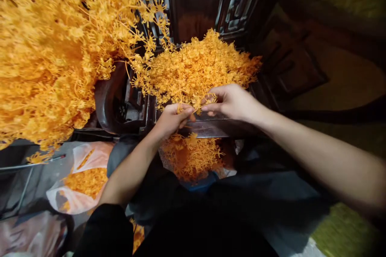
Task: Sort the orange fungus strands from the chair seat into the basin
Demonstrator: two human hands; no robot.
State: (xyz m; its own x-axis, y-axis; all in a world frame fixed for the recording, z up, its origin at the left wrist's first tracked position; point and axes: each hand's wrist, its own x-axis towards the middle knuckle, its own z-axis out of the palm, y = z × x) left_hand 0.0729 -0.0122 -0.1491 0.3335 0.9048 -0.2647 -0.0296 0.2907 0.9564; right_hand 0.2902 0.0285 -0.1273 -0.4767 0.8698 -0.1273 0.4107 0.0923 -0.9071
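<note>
In the middle of the head view, my left hand (pixel 177 117) is closed in a pinch on a small orange dried-flower sprig (pixel 197 103). My right hand (pixel 229 102) meets it from the right, thumb and fingers pinched on the same sprig's curled tips. Just behind both hands lies a heap of orange dried flowers (pixel 199 64) on a dark wooden seat (pixel 217 127). Below the seat edge, between my legs, thin orange stems (pixel 193 156) fill a container whose blue part (pixel 199 182) shows underneath.
A large mass of orange dried flowers (pixel 54 52) rises at the left, beside a curved dark wooden armrest (pixel 110 100). On the floor at lower left sits a clear plastic bag (pixel 87 180) with orange pieces inside. A carved wooden backrest (pixel 196 0) stands behind the heap.
</note>
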